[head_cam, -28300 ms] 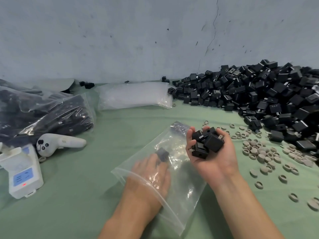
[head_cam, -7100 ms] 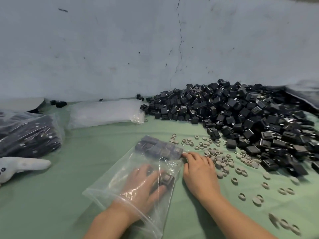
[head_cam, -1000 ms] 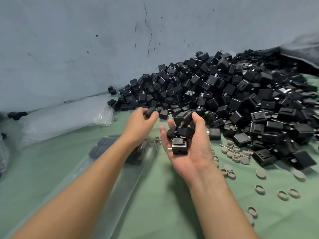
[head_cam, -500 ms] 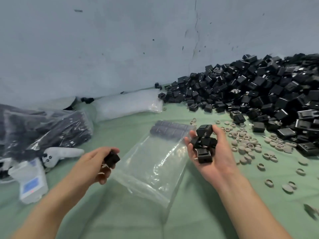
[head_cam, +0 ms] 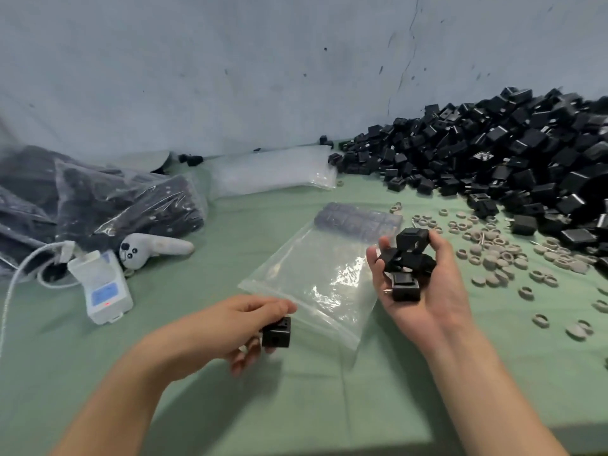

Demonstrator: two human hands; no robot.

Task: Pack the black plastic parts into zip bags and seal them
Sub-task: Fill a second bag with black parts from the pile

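Observation:
A clear zip bag lies flat on the green cloth, its mouth toward me, with a row of black parts packed at its far end. My left hand pinches one black plastic part just at the bag's mouth. My right hand, palm up to the right of the bag, holds a small stack of black parts. A big heap of loose black parts fills the back right.
Filled bags of black parts lie at the left, a stack of empty zip bags at the back by the wall. A white controller and a white device with a cable sit left. Several grey rings are scattered on the right.
My left hand has carried its black part to the right, up to the bag's mouth. My right hand still holds its stack beside the bag.

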